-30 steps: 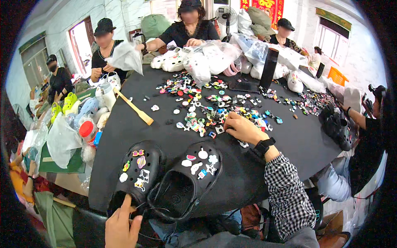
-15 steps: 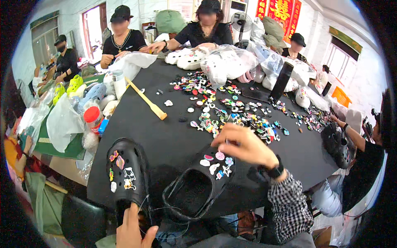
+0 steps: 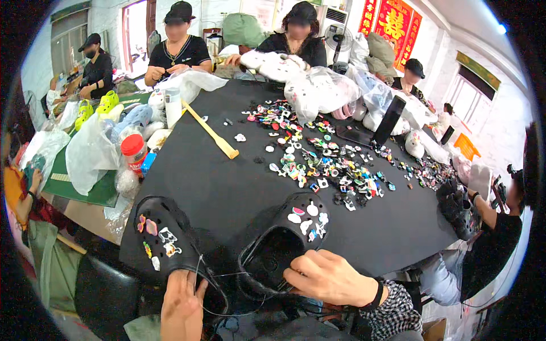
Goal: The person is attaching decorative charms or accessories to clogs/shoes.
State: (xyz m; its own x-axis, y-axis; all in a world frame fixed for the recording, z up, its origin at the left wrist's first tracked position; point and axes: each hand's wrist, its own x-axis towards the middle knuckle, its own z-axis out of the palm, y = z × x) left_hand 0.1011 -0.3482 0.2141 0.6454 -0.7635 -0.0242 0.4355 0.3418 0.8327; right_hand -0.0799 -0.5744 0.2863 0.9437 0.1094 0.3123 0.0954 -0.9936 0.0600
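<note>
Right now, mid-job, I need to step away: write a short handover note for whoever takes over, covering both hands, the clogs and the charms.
Left hand: resting on the heel end of the left black clog, near the table's front edge.
Right hand: gripping the heel rim of the right black clog, fingers at the opening.
Both clogs lie on the black table, toes pointing away.
Done: each clog already carries several charms on its toe area.
Left: some toe holes look unfilled on both; the loose charm pile lies beyond the right clog. A wooden stick lies further back to the left.
</note>
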